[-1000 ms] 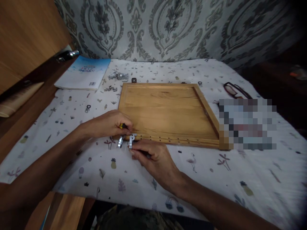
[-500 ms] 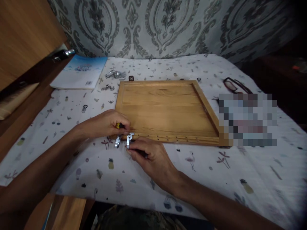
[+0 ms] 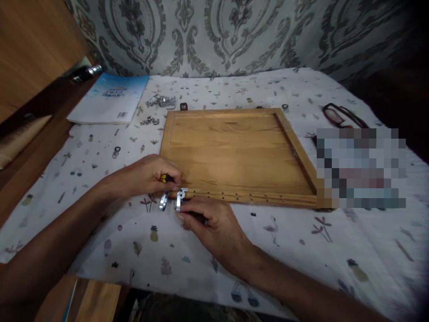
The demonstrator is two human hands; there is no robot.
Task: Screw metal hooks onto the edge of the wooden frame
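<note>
A shallow wooden panel with a raised frame [image 3: 231,112] lies flat, its near edge dotted with a row of small dark holes. At the near left end of that edge, my right hand [image 3: 214,223] pinches a silver metal hook [image 3: 179,201] between thumb and forefinger, its top against the wood. My left hand [image 3: 159,174] is closed, with a yellow-and-black handle [image 3: 165,178] showing under the fingers; the rest of that tool is hidden. Its fingertips are down at the top of the hook. A second silver hook [image 3: 163,201] sits on the edge just to the left.
Behind the panel's left corner lie a pile of silver hooks [image 3: 161,102] and a cluster of small screws [image 3: 149,120]. A book [image 3: 107,103] is at the back left. Glasses [image 3: 343,117] rest at the right beside a blurred-out item [image 3: 362,170]. A patterned cloth [image 3: 288,277] covers the table.
The view has shifted slightly, so the panel's right side and the glasses appear farther right. Both hands keep nearly the same hold at the hook.
</note>
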